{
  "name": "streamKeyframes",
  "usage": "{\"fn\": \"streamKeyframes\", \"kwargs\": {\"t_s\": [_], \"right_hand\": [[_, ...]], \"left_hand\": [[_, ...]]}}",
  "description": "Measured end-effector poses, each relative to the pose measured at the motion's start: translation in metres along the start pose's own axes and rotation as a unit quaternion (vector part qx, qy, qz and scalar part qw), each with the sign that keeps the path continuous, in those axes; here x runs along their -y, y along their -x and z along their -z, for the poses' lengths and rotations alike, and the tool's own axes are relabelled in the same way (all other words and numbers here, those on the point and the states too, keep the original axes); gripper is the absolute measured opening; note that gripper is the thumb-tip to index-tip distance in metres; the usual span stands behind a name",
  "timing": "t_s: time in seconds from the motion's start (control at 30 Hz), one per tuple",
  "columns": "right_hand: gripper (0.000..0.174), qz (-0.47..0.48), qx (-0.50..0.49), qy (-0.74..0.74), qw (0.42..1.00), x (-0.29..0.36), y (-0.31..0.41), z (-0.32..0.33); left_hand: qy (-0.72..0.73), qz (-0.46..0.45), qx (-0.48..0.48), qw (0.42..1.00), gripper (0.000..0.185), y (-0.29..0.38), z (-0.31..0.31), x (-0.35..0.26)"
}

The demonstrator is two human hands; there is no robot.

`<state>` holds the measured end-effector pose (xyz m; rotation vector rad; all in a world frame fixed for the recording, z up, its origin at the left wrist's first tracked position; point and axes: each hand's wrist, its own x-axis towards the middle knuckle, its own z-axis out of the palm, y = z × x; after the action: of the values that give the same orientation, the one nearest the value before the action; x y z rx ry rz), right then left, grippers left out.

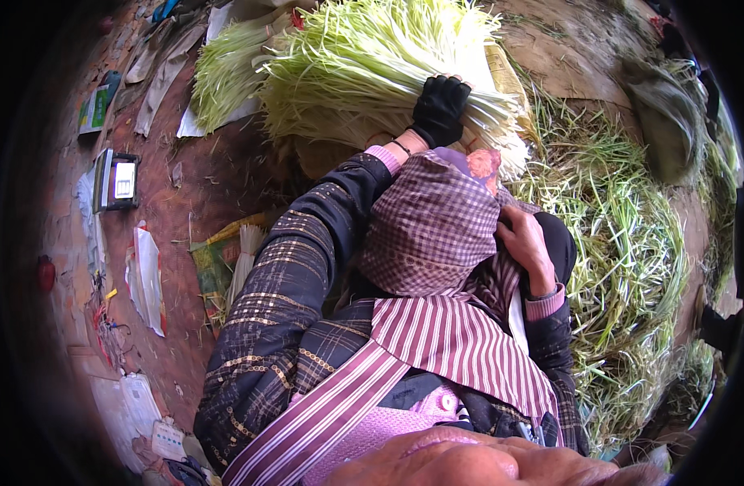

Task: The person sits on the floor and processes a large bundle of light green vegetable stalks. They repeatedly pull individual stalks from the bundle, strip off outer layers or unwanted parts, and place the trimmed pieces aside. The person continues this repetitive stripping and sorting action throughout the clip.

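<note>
My left hand point(440, 110), in a black fingerless glove, is curled over a sheaf of pale yellow-green blanched chives point(372, 67). The white stalk ends point(510, 136) point to the right, and the leafy tips fan out to the left and away from me. My bare right hand point(525, 240) is bent against the checked cloth point(433, 225) of the apron over my lap, beside my dark-clad right knee. Its fingertips are hidden, so its grip cannot be made out. A floral patch point(484, 163) shows at the cloth's far edge, close to the stalks.
A smaller chive bundle point(229, 73) lies at the far left. Loose green trimmings point(621, 243) spread along my right. On my left are a device with a lit display point(117, 180), a white plastic bag point(145, 276) and a printed sack point(217, 261) with pale thin stalks point(246, 252).
</note>
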<state>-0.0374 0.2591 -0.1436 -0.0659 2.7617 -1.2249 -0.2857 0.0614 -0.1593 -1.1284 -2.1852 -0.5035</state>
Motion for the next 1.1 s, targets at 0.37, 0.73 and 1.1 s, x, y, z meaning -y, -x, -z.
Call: {"fn": "streamKeyframes", "kwargs": {"t_s": [0.37, 0.73, 1.1], "right_hand": [[0.022, -0.007, -0.002, 0.009, 1.0, -0.001, 0.003, 0.003], [0.021, -0.043, 0.022, 0.021, 0.999, -0.005, 0.008, 0.005], [0.018, -0.063, 0.031, 0.02, 0.997, -0.012, 0.009, 0.004]], "left_hand": [[0.103, 0.014, -0.013, 0.994, 0.064, 0.0, 0.063, 0.022], [-0.037, 0.325, -0.05, 0.944, 0.029, 0.033, 0.178, 0.235], [-0.115, 0.412, 0.132, 0.894, 0.04, -0.001, 0.16, 0.254]]}}
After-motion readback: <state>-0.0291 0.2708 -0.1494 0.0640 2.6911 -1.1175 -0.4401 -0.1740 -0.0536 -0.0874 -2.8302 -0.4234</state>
